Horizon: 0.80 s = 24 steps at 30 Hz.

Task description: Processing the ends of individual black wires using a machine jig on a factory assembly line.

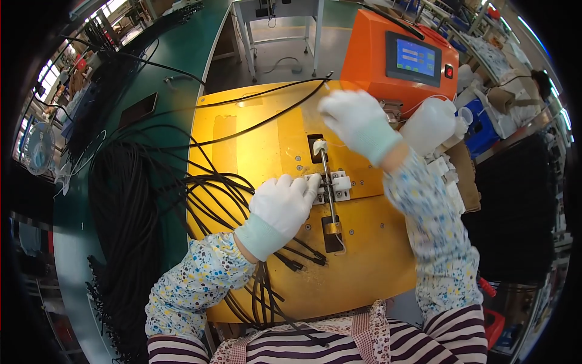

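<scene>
Where left hand (280, 206), fingers together, touches white fixture (342, 186), steady pressure likely helps; right hand (354, 122), grip unclear, near far edge of surface (370, 261).

A dark smartphone (138, 110) lies on a green-topped workbench (187, 48), with a caged fan (39, 148) at far left and a blue plastic bin (484, 128) at right.

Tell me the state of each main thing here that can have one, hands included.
Left hand, fingers at the white fixture
Right hand, blurred over the yellow plate, grip unclear
Touchscreen, lit
Metal rod, lying across the fixture
Black cable bundle, heaped on the green table
Fan, spinning or not unclear
</scene>
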Available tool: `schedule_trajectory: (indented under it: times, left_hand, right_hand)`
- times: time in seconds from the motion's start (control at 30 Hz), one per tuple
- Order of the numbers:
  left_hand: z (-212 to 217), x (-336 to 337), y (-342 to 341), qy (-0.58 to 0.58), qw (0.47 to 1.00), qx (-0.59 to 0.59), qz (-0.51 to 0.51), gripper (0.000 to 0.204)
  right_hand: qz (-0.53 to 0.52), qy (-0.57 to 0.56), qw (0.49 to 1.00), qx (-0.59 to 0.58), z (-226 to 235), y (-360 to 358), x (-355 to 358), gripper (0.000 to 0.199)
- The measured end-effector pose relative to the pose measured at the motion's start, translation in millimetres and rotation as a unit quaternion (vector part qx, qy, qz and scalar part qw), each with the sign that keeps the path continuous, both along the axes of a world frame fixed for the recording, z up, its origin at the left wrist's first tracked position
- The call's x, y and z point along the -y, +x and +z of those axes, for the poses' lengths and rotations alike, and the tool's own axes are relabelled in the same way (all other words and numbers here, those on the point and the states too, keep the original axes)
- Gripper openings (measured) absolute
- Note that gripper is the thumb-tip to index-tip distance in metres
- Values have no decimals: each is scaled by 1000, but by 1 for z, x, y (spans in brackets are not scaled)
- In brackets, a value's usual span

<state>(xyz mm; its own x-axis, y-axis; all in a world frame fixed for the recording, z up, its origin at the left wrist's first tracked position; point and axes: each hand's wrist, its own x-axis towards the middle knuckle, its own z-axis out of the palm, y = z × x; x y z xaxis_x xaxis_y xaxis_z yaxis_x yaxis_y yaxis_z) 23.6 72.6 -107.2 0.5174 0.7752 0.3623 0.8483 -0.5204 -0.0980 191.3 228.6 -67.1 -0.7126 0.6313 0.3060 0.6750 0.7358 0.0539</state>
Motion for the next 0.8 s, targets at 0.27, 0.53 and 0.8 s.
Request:
schedule_trajectory:
  times: [0.27,0.53,0.8]
  left_hand:
    - [-4,-3,3,26,999,-3,-25,45]
    - [-1,-4,0,23,999,-5,-25,43]
    - [-3,-13,-5,-27,999,17,10,37]
  right_hand:
    - [-62,-60,965,248,-9,-65,-79,25]
    - [139,169,976,5,48,-32,-39,15]
    - [11,211,976,-47,72,57,56,18]
